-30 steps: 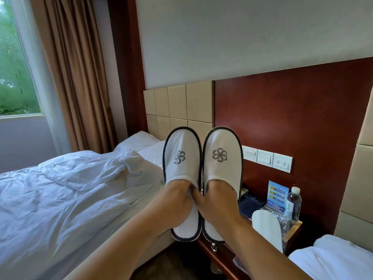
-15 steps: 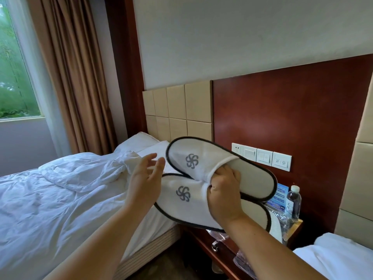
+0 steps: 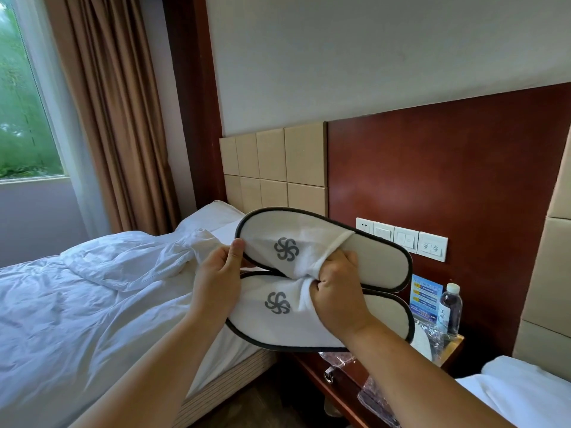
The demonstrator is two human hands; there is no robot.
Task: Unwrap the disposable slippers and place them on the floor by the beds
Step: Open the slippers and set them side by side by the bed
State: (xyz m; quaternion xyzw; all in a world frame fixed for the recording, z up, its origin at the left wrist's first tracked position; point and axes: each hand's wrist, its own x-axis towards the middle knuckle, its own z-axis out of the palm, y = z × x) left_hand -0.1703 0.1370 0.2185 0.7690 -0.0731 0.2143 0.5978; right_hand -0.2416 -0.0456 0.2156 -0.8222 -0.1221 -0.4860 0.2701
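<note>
White terry slippers (image 3: 279,324) with dark piping and grey pinwheel logos overlap in midair, in front of the white-sheeted bed (image 3: 77,304) and reddish wooden bench (image 3: 312,369), your right grip (image 3: 336,291) clenched on both upper bands, your left grip (image 3: 221,279) pinching the top one's toe.

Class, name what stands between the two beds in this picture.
In the head view, a wooden nightstand stands between the left bed and the right bed, carrying a water bottle, a blue card and clear wrapping.
</note>
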